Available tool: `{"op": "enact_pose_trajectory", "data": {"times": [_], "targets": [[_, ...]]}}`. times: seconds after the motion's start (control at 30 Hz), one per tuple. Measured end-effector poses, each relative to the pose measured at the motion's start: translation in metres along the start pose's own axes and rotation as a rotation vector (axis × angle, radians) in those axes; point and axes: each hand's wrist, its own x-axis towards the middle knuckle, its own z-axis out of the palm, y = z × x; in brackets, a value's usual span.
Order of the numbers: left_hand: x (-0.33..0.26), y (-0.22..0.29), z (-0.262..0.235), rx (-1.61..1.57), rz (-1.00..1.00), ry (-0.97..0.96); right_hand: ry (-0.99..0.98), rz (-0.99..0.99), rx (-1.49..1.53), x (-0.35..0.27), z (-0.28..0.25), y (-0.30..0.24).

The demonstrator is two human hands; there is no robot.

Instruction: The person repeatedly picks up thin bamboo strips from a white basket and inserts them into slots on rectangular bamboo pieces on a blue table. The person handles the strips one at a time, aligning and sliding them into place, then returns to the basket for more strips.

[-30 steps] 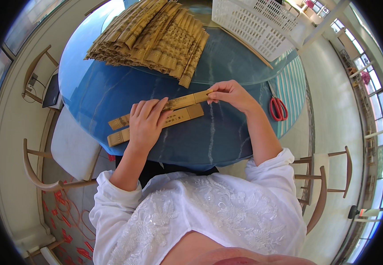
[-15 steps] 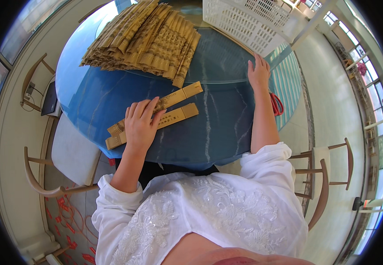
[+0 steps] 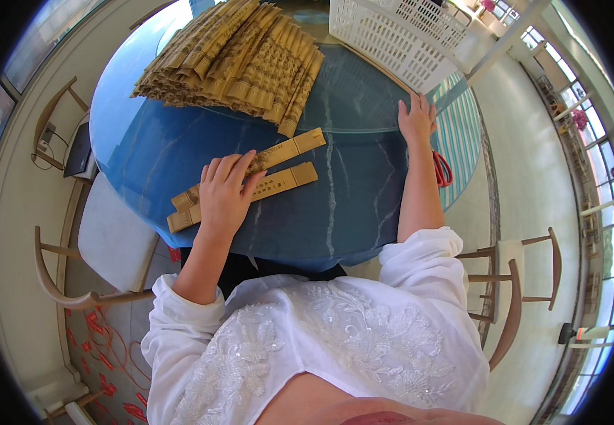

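Note:
Two long, narrow gold paper sleeves lie slanting side by side on the blue table. Across both rests my left hand (image 3: pixel 225 191), its fingers stretched over the upper sleeve (image 3: pixel 289 149) and its thumb by the lower sleeve (image 3: pixel 285 180). Dark printing covers part of each; my hand hides their middles. My right hand (image 3: pixel 416 120) lies with fingers apart on the table's right side, just below a white basket, holding nothing I can see. Beyond my left hand a thick fanned pile of similar gold sleeves (image 3: pixel 236 67) is heaped.
The round table (image 3: pixel 285 234) has a blue marbled top. At its far right stands the white slatted plastic basket (image 3: pixel 399 42). Red loop handles (image 3: pixel 442 170), perhaps of scissors, show beside my right forearm. Wooden chairs stand left (image 3: pixel 119 237) and right (image 3: pixel 512 297).
The whole view has shifted slightly. Both hands and the two sleeves stay in almost the same places.

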Motion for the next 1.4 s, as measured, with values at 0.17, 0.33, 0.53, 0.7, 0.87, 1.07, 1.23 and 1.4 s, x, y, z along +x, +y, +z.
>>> {"op": "enact_pose_trajectory", "data": {"times": [0.17, 0.33, 0.53, 0.7, 0.87, 1.07, 1.23, 1.4], "targets": [[-0.001, -0.001, 0.001, -0.001, 0.0, 0.002, -0.106, 0.066, 0.004, -0.003, -0.008, -0.008], [0.0, -0.002, 0.002, 0.004, -0.002, 0.018, -0.022, 0.049, -0.012, 0.002, -0.003, 0.0], [0.0, -0.002, 0.002, 0.008, -0.031, 0.009, 0.104, -0.013, 0.014, 0.003, -0.005, 0.003], [0.0, -0.002, 0.001, -0.006, -0.046, 0.031, 0.138, 0.037, -0.065, -0.009, -0.017, 0.0], [0.001, -0.003, 0.001, 0.0, -0.063, 0.045, 0.095, 0.105, 0.161, 0.0, -0.012, 0.008], [0.001, -0.005, 0.001, -0.01, -0.087, 0.061, 0.184, 0.087, 0.987, -0.002, -0.034, -0.007], [0.0, -0.007, 0.002, 0.0, -0.086, 0.085, 0.561, 0.07, 1.605, -0.007, -0.057, -0.019], [0.001, -0.005, 0.001, 0.001, -0.091, 0.065, 0.43, -0.014, 1.99, -0.009, -0.065, -0.01]]}}
